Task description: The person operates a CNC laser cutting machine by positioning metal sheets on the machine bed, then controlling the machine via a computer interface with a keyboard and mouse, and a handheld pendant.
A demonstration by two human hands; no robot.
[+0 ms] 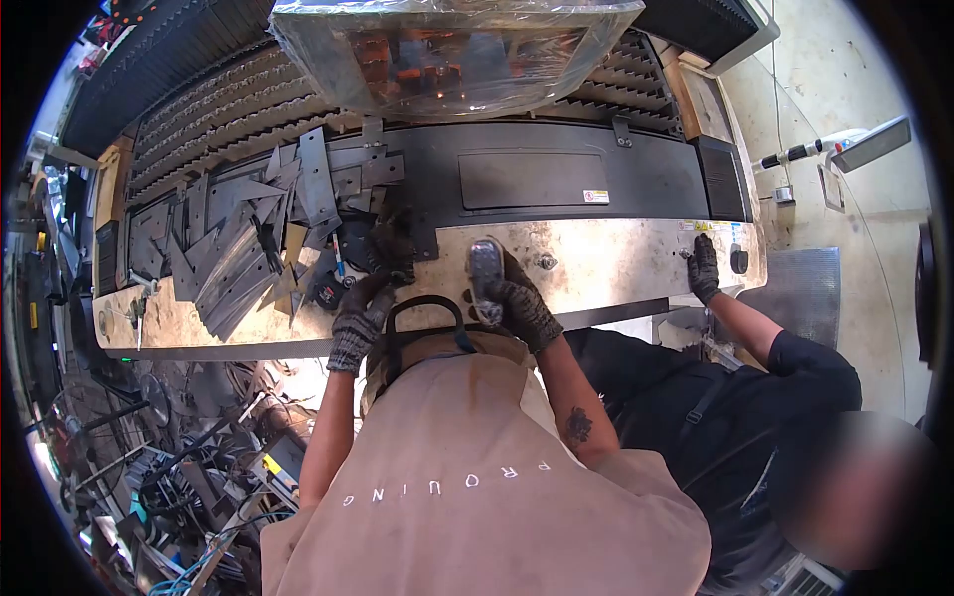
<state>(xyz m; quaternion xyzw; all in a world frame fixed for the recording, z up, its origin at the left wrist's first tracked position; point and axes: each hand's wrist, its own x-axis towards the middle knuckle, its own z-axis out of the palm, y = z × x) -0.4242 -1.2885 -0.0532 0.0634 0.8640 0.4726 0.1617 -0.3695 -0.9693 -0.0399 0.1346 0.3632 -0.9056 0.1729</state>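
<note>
My right hand (522,306), in a dark grey work glove, is closed around an oblong handheld controller (486,280) that looks wrapped in shiny clear plastic. It holds this upright above the pale front ledge (616,260) of the machine. My left hand (362,320), also gloved, is over the ledge's front edge with its fingers apart and nothing visible in them. Just beyond its fingertips lies a dark, crumpled thing, perhaps a glove (395,238). To its left are a round black tool, possibly a tape measure (326,290), and a blue-and-white pen (339,256).
Flat metal offcuts (234,253) are piled on the left of the machine. Behind are slatted bed bars (229,94) and a plastic-wrapped box (457,60). At right, a co-worker's gloved hand (703,268) touches the ledge near a black knob (738,260). Scrap (189,487) lies lower left.
</note>
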